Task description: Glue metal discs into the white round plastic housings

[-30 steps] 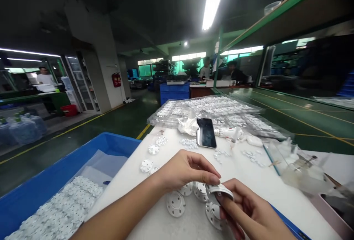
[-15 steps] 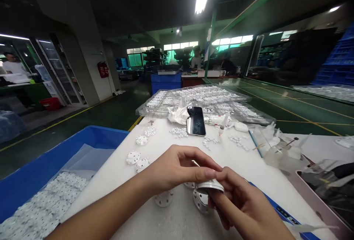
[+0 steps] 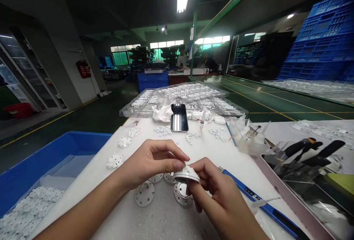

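A white dome-shaped part (image 3: 187, 173) is tilted between my two hands above the white tabletop (image 3: 166, 221). My right hand (image 3: 211, 184) grips it from the right, with a finger under its rim. My left hand (image 3: 157, 162) has thumb and forefinger pinched together at the dome's upper left; whether a small piece is between them is too small to tell. Below the hands lie several round white parts with holes, one at the left (image 3: 144, 193) and another under the dome (image 3: 182, 192). More round parts (image 3: 114, 160) rest farther left.
A phone (image 3: 179, 118), small white pieces (image 3: 162, 130) and clear trays (image 3: 190, 92) are at the back. A blue crate (image 3: 83, 140) stands left. At right are a blue tool (image 3: 262, 203) and a pink-edged box (image 3: 293, 203) of tools.
The view has turned to the right, bringing more of the tool box and the stacked blue crates into sight. Both hands keep the dome-shaped part between them, with nearly the same grip.
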